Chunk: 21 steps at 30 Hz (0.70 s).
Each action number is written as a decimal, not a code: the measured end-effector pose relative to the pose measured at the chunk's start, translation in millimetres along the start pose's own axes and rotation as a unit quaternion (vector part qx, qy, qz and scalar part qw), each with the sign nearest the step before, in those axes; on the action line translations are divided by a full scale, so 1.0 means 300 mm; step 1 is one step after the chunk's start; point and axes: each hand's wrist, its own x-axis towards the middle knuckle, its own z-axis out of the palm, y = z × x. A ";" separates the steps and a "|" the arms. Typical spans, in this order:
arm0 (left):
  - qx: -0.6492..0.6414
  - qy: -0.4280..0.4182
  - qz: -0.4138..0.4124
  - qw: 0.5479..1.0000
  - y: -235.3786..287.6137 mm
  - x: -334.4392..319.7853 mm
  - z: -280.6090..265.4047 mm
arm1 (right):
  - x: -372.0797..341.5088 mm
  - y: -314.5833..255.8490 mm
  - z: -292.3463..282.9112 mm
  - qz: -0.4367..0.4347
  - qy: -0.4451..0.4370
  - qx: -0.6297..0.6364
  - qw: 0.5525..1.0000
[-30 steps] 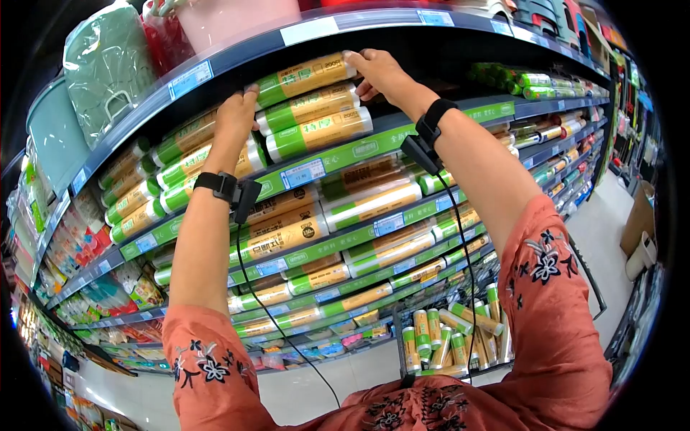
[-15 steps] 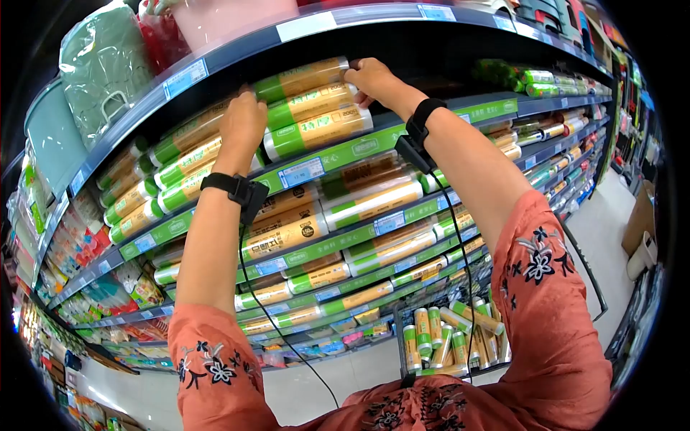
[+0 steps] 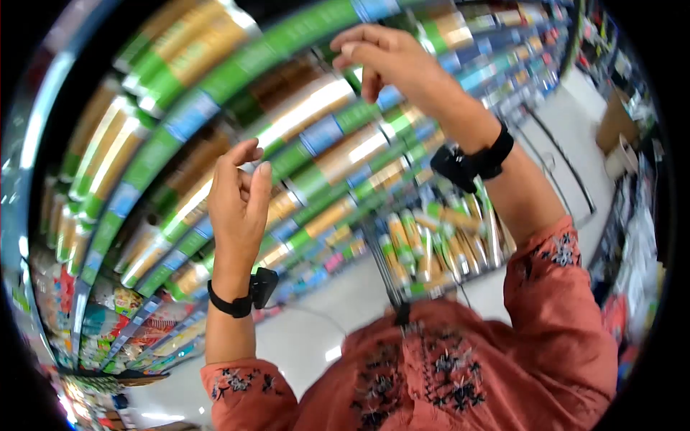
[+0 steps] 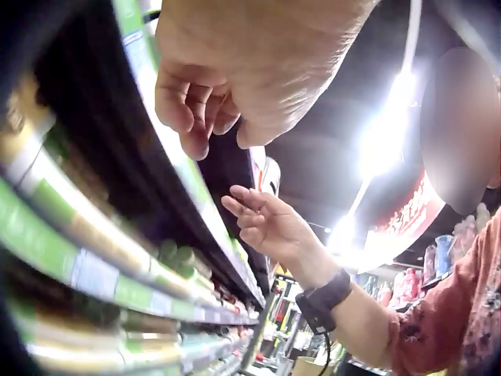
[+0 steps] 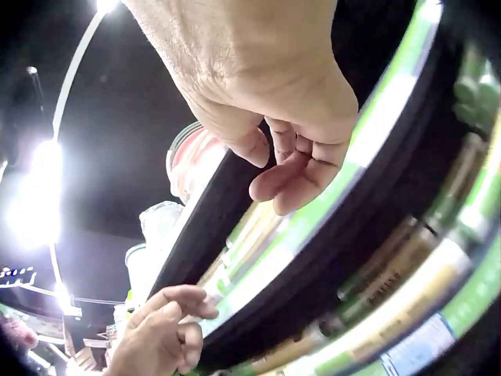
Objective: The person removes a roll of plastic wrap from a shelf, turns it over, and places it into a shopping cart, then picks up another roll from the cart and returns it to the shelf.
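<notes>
Both hands are off the goods, fingers loosely curled, with nothing held. My left hand (image 3: 237,197) hovers in front of the lower shelves in the head view, thumb and fingertips apart. Farther right and higher, my right hand (image 3: 395,65) hangs in the air before the shelf, its fingers bent. The right wrist view shows the fingers (image 5: 301,184) of that hand curled around air. Rolls in green and tan wrapping (image 3: 190,54) lie stacked on the upper shelf at the upper left, blurred.
A cart (image 3: 381,266) by my body holds several upright and slanting green-and-tan rolls (image 3: 438,241). Shelf edges with green strips (image 3: 251,68) and blue price tags (image 3: 192,115) run diagonally past the hands. Buckets (image 5: 192,160) stand above. A cardboard box (image 3: 617,122) stands at the right.
Both hands have let go of the stacked rolls and drawn back and down from the upper shelf. The head view has swung, so the stack now lies farther upper left.
</notes>
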 end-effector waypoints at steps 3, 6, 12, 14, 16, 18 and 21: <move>-0.146 -0.094 -0.171 0.970 -0.098 -0.200 0.214 | -0.211 0.217 -0.112 0.103 0.043 -0.010 0.994; -0.189 -0.199 -0.317 0.908 -0.190 -0.388 0.369 | -0.468 0.427 -0.220 0.188 0.093 -0.015 0.978; -0.201 -0.306 -0.401 0.840 -0.223 -0.589 0.542 | -0.899 0.721 -0.267 0.445 0.155 0.058 0.880; -0.187 -0.310 -0.414 0.835 -0.217 -0.600 0.577 | -0.977 0.796 -0.245 0.484 0.145 0.055 0.861; -0.181 -0.307 -0.424 0.833 -0.207 -0.600 0.615 | -1.040 0.887 -0.212 0.525 0.121 0.041 0.841; -0.180 -0.298 -0.435 0.831 -0.199 -0.603 0.640 | -1.090 0.988 -0.174 0.561 0.072 0.023 0.824; -0.169 -0.299 -0.454 0.822 -0.194 -0.614 0.665 | -1.167 1.132 -0.120 0.582 -0.022 -0.057 0.811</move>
